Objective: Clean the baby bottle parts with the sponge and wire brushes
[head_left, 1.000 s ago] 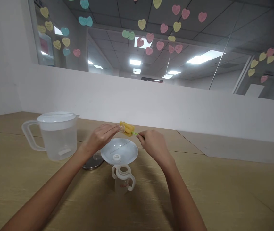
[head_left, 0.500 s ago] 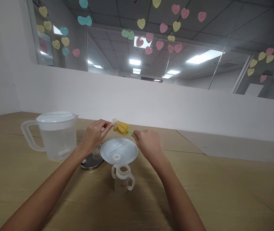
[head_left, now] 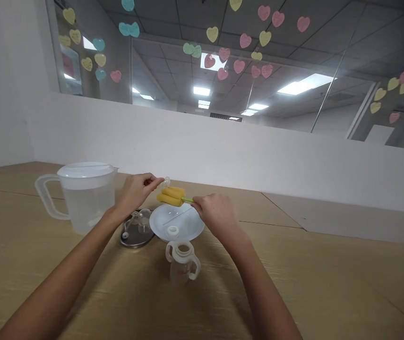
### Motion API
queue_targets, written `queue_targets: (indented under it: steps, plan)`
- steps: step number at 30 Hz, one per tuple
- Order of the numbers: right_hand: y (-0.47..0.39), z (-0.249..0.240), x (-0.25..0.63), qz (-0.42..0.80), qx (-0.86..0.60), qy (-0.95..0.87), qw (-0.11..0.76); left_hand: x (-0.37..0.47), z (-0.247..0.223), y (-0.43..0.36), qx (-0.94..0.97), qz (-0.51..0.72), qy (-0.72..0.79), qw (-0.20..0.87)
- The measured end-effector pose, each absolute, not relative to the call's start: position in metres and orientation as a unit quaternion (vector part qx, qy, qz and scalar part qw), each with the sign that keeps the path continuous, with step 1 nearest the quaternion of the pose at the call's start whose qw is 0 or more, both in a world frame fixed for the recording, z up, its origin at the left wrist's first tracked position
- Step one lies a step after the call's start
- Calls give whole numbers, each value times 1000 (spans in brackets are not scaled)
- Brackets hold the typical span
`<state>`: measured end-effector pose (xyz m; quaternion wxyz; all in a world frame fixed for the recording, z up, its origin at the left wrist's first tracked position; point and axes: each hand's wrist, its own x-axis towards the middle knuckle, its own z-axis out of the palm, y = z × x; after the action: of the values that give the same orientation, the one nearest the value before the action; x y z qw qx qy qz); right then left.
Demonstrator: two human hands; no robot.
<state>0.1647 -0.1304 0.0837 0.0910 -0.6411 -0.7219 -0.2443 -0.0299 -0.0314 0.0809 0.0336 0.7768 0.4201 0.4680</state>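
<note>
My left hand (head_left: 138, 190) pinches a small clear bottle nipple (head_left: 167, 182) between thumb and fingertips. My right hand (head_left: 218, 213) is closed round the thin green handle of a yellow sponge brush (head_left: 172, 195), whose head points left. The sponge lies just below the nipple; whether they touch I cannot tell. Both are above a white bowl (head_left: 159, 221), which has a white screw ring (head_left: 172, 232) at its near side. In front of the bowl stands a clear two-handled baby bottle (head_left: 181, 264), upright and without a lid.
On the left stands a lidded translucent pitcher (head_left: 87, 200) holding clear liquid. Between it and the bowl lies a dark round tray (head_left: 136, 238), bearing a clear cap (head_left: 145, 219) and a small tube with a weighted end (head_left: 125, 234). A white wall (head_left: 202, 151) rises behind the table.
The sponge head has come away from the nipple and dropped slightly lower, its sections now spread out. My left hand has lifted a little, uncovering more of the tray.
</note>
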Motion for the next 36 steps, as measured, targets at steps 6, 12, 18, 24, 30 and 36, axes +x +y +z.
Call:
queue_targets:
  steps: [6,12,18,24,30,36]
  plan:
    - [-124,80,165,-240,-624,-740,74,-30,87,-41,839,430,319,94]
    - [-122,80,166,-237,-622,-743,68,-32,89,-44,881,385,269,58]
    - [-125,81,164,-240,-627,-738,69,-29,88,-45,873,341,347,-26]
    - [-127,82,164,-237,-631,-737,63,-29,82,-37,843,283,437,-137]
    - [-126,82,169,-244,-639,-724,90,-29,78,-32,823,303,456,-152]
    - [-125,80,167,-232,-640,-729,73,-27,79,-34,874,369,301,-97]
